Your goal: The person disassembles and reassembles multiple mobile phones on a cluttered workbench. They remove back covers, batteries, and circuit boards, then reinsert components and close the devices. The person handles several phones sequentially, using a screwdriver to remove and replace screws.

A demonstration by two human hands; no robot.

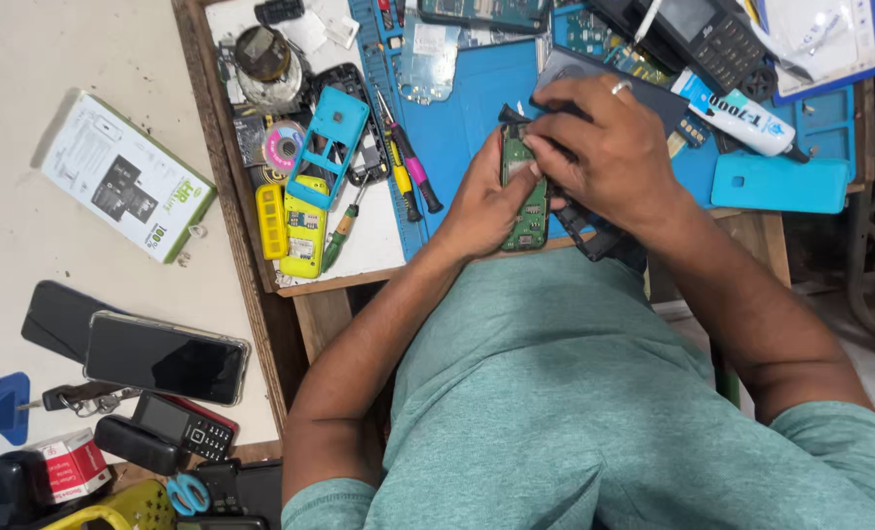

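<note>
Right now your left hand grips the green circuit board over the blue mat's near edge, while your right hand pinches a dark tool at its top; steady, fine pressure seems needed.

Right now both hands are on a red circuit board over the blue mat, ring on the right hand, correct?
Not quite: the circuit board is green, not red. The head view shows the left hand cradling it and the right hand, ring on one finger, gripping its top over the blue mat.
</note>
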